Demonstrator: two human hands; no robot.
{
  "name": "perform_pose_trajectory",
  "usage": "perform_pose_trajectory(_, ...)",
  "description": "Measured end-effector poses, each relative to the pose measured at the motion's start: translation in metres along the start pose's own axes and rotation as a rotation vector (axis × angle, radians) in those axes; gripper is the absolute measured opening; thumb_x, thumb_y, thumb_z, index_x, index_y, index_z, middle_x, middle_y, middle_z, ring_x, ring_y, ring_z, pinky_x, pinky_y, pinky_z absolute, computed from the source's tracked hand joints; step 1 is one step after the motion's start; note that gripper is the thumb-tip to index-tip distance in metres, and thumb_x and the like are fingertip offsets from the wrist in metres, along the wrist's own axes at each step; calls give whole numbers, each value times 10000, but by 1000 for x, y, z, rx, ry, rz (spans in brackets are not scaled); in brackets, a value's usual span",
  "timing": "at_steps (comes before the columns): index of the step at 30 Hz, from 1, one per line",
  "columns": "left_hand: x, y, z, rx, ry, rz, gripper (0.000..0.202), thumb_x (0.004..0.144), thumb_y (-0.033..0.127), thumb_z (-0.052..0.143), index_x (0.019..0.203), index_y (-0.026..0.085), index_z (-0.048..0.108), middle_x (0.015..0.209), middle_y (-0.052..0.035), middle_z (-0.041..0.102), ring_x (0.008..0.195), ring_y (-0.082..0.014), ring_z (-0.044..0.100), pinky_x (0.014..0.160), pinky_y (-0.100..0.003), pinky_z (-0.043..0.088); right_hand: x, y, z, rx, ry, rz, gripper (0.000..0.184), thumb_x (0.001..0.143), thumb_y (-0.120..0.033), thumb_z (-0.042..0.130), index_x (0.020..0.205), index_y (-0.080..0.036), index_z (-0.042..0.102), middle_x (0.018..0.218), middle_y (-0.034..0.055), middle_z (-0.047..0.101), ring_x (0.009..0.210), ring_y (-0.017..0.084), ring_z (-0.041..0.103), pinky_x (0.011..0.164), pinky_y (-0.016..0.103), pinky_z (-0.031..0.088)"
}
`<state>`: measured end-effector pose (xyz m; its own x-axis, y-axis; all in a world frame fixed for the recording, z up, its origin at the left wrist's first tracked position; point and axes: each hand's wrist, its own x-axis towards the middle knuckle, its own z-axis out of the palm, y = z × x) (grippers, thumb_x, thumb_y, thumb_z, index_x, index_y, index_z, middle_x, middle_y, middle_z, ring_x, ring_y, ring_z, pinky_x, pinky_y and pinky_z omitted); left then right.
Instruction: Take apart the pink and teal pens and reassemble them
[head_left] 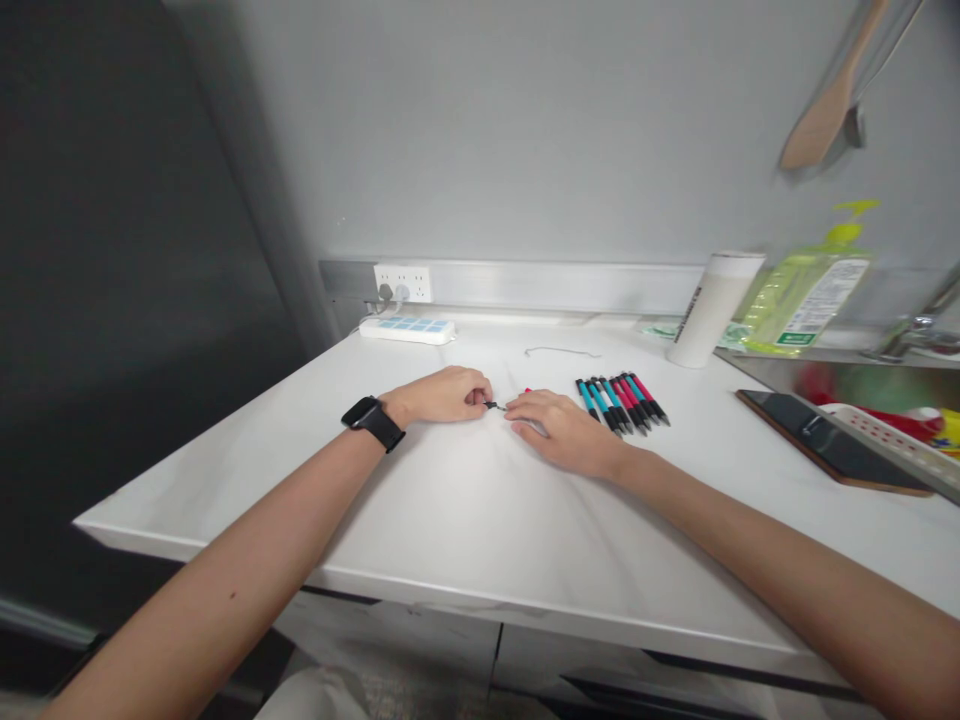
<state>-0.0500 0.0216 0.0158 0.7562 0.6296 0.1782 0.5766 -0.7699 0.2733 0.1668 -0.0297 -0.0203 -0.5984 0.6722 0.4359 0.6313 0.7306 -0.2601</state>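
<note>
Over the middle of the white countertop (450, 500), my left hand (450, 393) is closed in a pinch on a small black pen part (490, 405). A black watch is on that wrist. My right hand (559, 428) faces it from the right, fingers bent and close together near a thin silvery bit at the part's end. What those fingers hold is mostly hidden; a speck of red (528, 390) shows just behind them. Beside my right hand lies a row of several pens (621, 402), turquoise and red with black grips and silvery tips.
A thin bent wire (562, 351) lies behind my hands. Further back left is a power strip (409, 330) below a wall socket (405, 283). At right stand a white bottle (714, 310) and a yellow-green soap pump bottle (810, 295); a phone (825, 440) lies by the sink.
</note>
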Motion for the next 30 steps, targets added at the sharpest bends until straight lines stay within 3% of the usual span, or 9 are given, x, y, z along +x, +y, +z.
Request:
perform_pose_trajectory(9,-1,-3,2,15,70,45,189,691,151,496,861,181,572,844,-29,592,748,-154,540,691,-259,415,2,-4,-8,-38,-10,-23,252,867,-176,475,900,-206,724,998,71,712,1025,254,598,938,437,446)
perform_pose_trajectory(14,-1,0,2,15,47,49,146,700,156,497,838,179,541,816,-19,585,723,-145,524,667,-253,397,0,-4,-7,-39,4,18,225,866,-175,492,910,-182,713,1041,84,691,1022,244,595,925,413,462)
perform_pose_trajectory(19,-1,3,0,-10,8,27,153,711,152,500,860,173,530,785,-12,583,689,-131,517,638,-238,387,0,-2,-6,-46,3,-29,225,863,-144,492,892,-182,713,990,65,711,1007,227,601,925,388,468)
perform_pose_trajectory(30,0,-2,3,17,21,25,182,746,185,509,917,159,566,893,-45,615,787,-151,562,727,-257,429,-1,-5,-9,-46,14,38,196,854,-156,516,933,-178,695,1029,76,670,1005,219,600,937,382,468)
